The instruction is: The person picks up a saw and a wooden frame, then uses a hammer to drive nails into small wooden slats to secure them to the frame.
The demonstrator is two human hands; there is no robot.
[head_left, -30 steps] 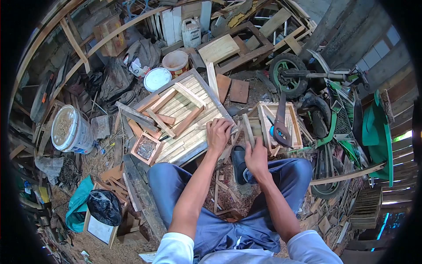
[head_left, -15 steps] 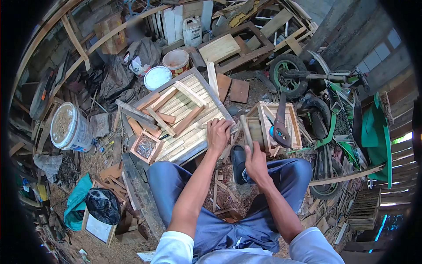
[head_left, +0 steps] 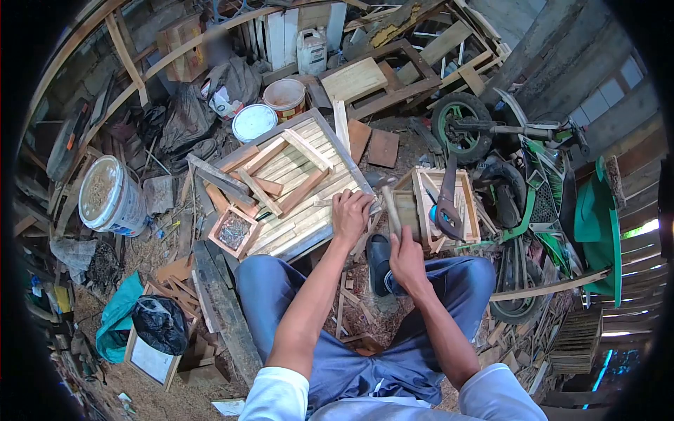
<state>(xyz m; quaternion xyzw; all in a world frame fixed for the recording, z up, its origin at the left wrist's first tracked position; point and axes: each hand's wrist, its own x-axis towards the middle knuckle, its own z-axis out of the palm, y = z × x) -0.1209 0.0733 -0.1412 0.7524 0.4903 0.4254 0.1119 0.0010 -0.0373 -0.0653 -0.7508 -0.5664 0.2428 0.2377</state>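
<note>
Hands (head_left: 379, 237) work near the slatted board's (head_left: 309, 175) edge (saw (head_left: 447, 200) close by).

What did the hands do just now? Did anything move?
Yes, a little. The right hand swung the hammer slightly left, so its head end is closer to the corner of the slatted board. Nothing new was picked up or let go. The left hand stayed by the board's edge, and the saw still lies on the wooden box.
</note>
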